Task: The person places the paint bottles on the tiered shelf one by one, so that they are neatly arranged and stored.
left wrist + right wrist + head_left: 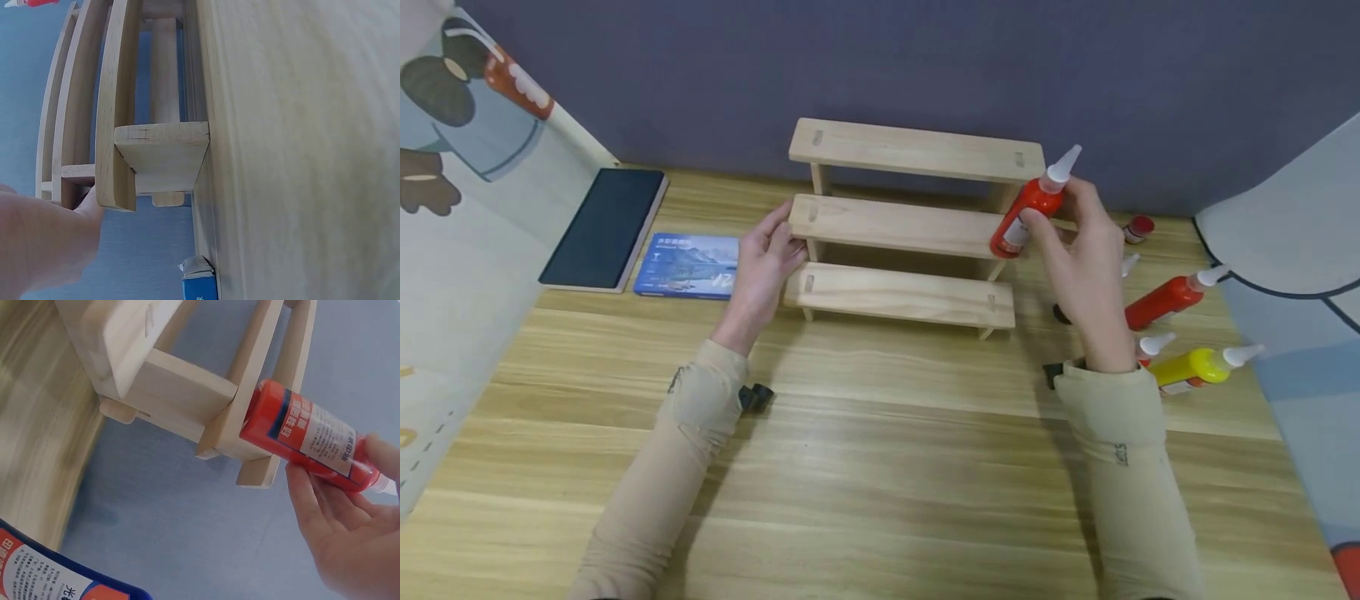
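A three-step wooden shelf [902, 221] stands against the back wall. At the left end of its middle step, my left hand [763, 265] grips the wood; some of its fingers are hidden behind the step in the left wrist view. My right hand [1084, 262] holds a red squeeze bottle [1028, 212] with a white pointed nozzle between thumb and fingers. The bottle tilts, nozzle up and to the right, its base at the right end of the middle step. In the right wrist view the bottle [306, 434] overlaps the step's end; contact cannot be told.
Right of the shelf stand another red bottle [1165, 302], a yellow bottle [1197, 368], partly hidden bottles and a small red-lidded jar [1138, 228]. On the left lie a dark notebook [602, 229] and a blue box [685, 265]. Printed panels flank the wooden table [880, 483].
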A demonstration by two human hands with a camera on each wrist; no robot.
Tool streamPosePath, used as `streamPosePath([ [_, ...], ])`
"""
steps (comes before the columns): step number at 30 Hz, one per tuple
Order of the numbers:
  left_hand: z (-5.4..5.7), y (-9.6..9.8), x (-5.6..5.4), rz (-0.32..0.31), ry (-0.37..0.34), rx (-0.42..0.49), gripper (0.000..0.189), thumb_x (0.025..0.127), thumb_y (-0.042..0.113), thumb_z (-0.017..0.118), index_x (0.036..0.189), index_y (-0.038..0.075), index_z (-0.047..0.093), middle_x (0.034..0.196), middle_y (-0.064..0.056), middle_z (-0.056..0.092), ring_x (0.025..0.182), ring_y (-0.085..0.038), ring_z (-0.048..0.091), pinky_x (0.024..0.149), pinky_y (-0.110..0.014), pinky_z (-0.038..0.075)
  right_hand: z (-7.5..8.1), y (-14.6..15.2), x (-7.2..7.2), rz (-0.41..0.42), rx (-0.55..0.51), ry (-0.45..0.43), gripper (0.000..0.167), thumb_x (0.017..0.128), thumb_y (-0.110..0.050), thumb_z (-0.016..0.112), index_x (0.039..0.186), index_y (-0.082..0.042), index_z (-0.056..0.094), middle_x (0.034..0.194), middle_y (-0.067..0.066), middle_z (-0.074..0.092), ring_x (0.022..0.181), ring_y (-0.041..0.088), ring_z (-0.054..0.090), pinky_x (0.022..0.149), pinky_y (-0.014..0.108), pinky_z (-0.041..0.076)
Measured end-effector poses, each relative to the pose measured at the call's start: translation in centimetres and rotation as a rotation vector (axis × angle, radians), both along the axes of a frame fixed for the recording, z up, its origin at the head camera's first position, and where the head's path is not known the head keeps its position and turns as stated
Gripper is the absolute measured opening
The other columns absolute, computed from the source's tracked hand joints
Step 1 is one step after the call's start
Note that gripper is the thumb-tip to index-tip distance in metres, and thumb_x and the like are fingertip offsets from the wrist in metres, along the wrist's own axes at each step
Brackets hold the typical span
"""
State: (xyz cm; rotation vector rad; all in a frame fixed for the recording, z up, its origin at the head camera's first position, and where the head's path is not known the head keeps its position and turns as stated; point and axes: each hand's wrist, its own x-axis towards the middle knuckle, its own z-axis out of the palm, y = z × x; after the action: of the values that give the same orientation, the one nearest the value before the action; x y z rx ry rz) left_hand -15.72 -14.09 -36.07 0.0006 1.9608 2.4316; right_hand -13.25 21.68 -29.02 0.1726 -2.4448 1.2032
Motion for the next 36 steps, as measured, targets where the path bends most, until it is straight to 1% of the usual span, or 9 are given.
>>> streamPosePath([
  [5, -0.1, 0.0, 0.0, -0.005, 0.011, 0.013, 0.050, 0.119, 0.013, 0.034, 0.167, 0.003, 0.030, 0.169, -0.022, 0.036, 0.152, -0.036, 0.042, 0.121, -0.033, 0.044, 0.1, 0.0, -0.6, -0.005, 0.002, -0.011, 0.049, 0.104, -0.017, 0.074, 0.147, 0.000, 0.057, 0.140, 0.009, 0.069, 0.119, 0.021, 0.065, 0.097, 0.022, 0.061],
  [8, -0.1, 0.1, 0.0, -0.002, 0.017, 0.010, 0.050, 0.119, 0.012, 0.035, 0.167, 0.002, 0.031, 0.168, -0.022, 0.038, 0.151, -0.036, 0.043, 0.120, -0.032, 0.046, 0.0, -0.1, -0.8, -0.006, 0.012, -0.023, 0.050, 0.105, -0.018, 0.074, 0.148, -0.001, 0.056, 0.141, 0.010, 0.068, 0.120, 0.021, 0.065, 0.098, 0.022, 0.061],
  [17, 0.1, 0.1, 0.1, -0.001, 0.018, 0.000, 0.050, 0.119, 0.012, 0.035, 0.167, 0.002, 0.031, 0.167, -0.022, 0.038, 0.151, -0.037, 0.044, 0.119, -0.032, 0.047, -0.2, -0.3, -1.1, -0.007, 0.004, -0.040, 0.050, 0.106, -0.021, 0.072, 0.149, -0.004, 0.056, 0.141, 0.013, 0.068, 0.123, 0.023, 0.065, 0.100, 0.026, 0.061],
  [20, 0.0, 0.1, 0.1, 0.000, 0.017, -0.001, 0.050, 0.119, 0.012, 0.035, 0.167, 0.002, 0.030, 0.168, -0.022, 0.038, 0.151, -0.036, 0.043, 0.120, -0.032, 0.046, -0.2, -0.4, -1.2, -0.005, 0.010, -0.041, 0.050, 0.106, -0.023, 0.072, 0.150, -0.004, 0.056, 0.140, 0.014, 0.068, 0.122, 0.023, 0.065, 0.099, 0.025, 0.061],
  [24, 0.0, 0.1, 0.1, 0.000, 0.013, -0.001, 0.050, 0.119, 0.012, 0.035, 0.167, 0.003, 0.031, 0.168, -0.022, 0.038, 0.151, -0.036, 0.043, 0.120, -0.032, 0.046, -0.2, -0.3, -1.1, -0.007, 0.013, -0.042, 0.052, 0.106, -0.024, 0.072, 0.151, -0.005, 0.055, 0.141, 0.013, 0.068, 0.123, 0.023, 0.065, 0.099, 0.025, 0.061],
  [27, 0.1, 0.1, 0.1, -0.002, 0.012, -0.004, 0.050, 0.119, 0.013, 0.035, 0.167, 0.003, 0.031, 0.168, -0.021, 0.037, 0.152, -0.036, 0.043, 0.120, -0.032, 0.046, -0.2, -0.2, -1.0, 0.000, 0.012, -0.046, 0.053, 0.107, -0.025, 0.071, 0.154, -0.007, 0.054, 0.144, 0.011, 0.067, 0.128, 0.024, 0.065, 0.103, 0.029, 0.060],
  [32, 0.1, 0.0, 0.1, -0.001, 0.007, -0.014, 0.050, 0.119, 0.013, 0.035, 0.168, 0.005, 0.031, 0.169, -0.020, 0.036, 0.152, -0.035, 0.042, 0.120, -0.032, 0.045, -0.3, 0.1, -0.6, 0.014, -0.012, -0.040, 0.052, 0.111, -0.028, 0.063, 0.158, -0.008, 0.050, 0.150, 0.009, 0.063, 0.135, 0.025, 0.062, 0.112, 0.040, 0.056],
  [35, 0.1, 0.0, 0.1, 0.000, 0.003, -0.013, 0.050, 0.119, 0.013, 0.035, 0.168, 0.005, 0.030, 0.169, -0.020, 0.036, 0.152, -0.035, 0.042, 0.120, -0.032, 0.046, -0.2, 0.4, -0.2, 0.016, -0.028, -0.022, 0.051, 0.113, -0.030, 0.059, 0.158, -0.008, 0.050, 0.152, 0.009, 0.061, 0.139, 0.025, 0.059, 0.115, 0.043, 0.053],
  [36, 0.1, 0.0, 0.1, 0.000, 0.004, -0.011, 0.050, 0.119, 0.013, 0.035, 0.168, 0.004, 0.030, 0.169, -0.020, 0.036, 0.152, -0.035, 0.042, 0.120, -0.032, 0.046, -0.2, 0.5, 0.0, 0.012, -0.029, -0.016, 0.050, 0.113, -0.030, 0.058, 0.158, -0.008, 0.050, 0.153, 0.008, 0.061, 0.139, 0.025, 0.059, 0.115, 0.042, 0.053],
])
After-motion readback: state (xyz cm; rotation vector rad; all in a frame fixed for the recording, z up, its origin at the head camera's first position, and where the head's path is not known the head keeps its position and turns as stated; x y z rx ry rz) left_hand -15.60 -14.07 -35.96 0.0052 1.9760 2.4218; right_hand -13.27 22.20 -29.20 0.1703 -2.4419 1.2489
